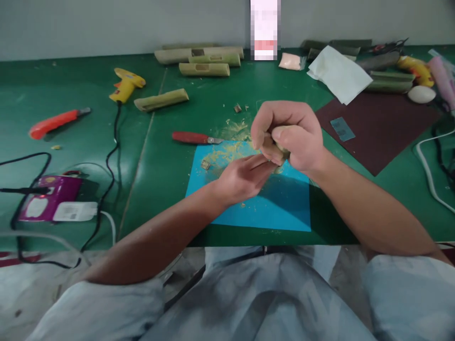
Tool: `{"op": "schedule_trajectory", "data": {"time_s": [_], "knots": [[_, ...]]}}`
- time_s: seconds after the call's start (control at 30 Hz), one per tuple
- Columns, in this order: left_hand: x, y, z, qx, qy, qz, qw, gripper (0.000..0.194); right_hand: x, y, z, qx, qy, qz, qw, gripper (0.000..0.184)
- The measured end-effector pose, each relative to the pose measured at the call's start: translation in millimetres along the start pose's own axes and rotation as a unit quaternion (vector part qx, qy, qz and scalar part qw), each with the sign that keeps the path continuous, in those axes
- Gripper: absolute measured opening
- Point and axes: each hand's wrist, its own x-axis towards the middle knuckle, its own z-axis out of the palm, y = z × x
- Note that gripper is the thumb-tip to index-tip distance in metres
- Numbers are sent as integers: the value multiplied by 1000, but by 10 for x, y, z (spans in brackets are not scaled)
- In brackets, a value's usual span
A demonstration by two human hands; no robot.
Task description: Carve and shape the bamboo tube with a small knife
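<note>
Across the green tabletop [81, 128], against a grey wall [106, 23], you have a purple box [64, 189] and an orange-handled tool [55, 124] at left, then a yellow glue gun [125, 87]. A red-handled knife [190, 138] lies beside the blue sheet [227, 213], which is strewn with shavings [231, 150]. Your left hand [245, 177] reaches up against the small tan piece [282, 152]; its grip is unclear. Your right hand [296, 135] curls tightly around that piece, above the sheet. Further right lies a dark brown sheet [377, 125].
</note>
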Motion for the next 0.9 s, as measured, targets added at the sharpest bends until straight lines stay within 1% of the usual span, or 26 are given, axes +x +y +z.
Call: {"op": "schedule_trajectory", "data": {"time_s": [0.1,0.17,0.33,0.43,0.53,0.7,0.77,0.83,0.9], "knots": [[-55,10,-29,19,-19,-33,999,25,-12,-73,31,-20,8,-18,1000,12],[-73,8,-36,25,-26,-43,998,25,-5,-100,22,-25,14,-15,999,13],[-19,-20,-36,29,-1,-17,999,24,21,-111,-31,-20,23,-32,999,13],[-21,-32,-39,39,-13,-34,999,28,19,-101,-30,-25,29,-35,999,14],[-41,-35,-12,32,-22,-52,998,29,14,-92,-21,-30,39,-28,998,13],[-46,-21,1,1,-14,-42,999,27,23,-50,-35,6,28,-24,999,10],[-48,-24,-19,-1,-18,-41,999,26,29,-15,-43,30,22,-9,999,8],[-49,-38,-29,-3,-19,-40,999,25,32,21,-44,40,28,14,999,12],[-40,-58,-16,-7,-4,-37,999,24,30,47,-39,39,39,27,998,15]]}}
